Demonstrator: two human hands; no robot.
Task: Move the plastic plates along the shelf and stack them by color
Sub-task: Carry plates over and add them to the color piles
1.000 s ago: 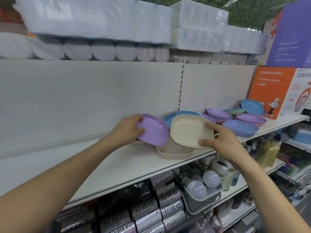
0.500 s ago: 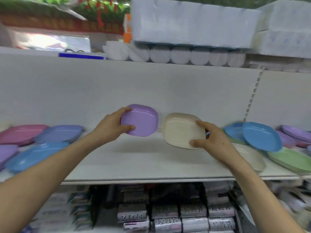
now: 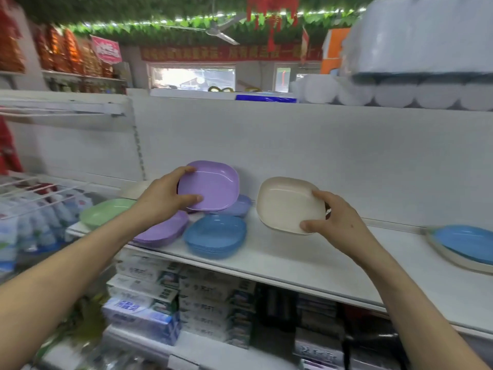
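Observation:
My left hand grips a purple plate by its left rim and holds it tilted above the plates on the white shelf. My right hand grips a cream plate by its right edge, in the air over bare shelf. Below the purple plate sit a purple stack, a blue stack, a lavender-blue plate and a green plate. A cream plate edge shows behind my left wrist.
At the far right of the shelf a blue plate lies on a cream one. Boxed goods fill the shelf below. Wrapped paper rolls line the top. A wire rack with packets stands at the left.
I have moved left along the shelf with both plates in hand. The sorted stacks at the left end are now right under the purple plate; the unsorted plates have dropped behind at the right.

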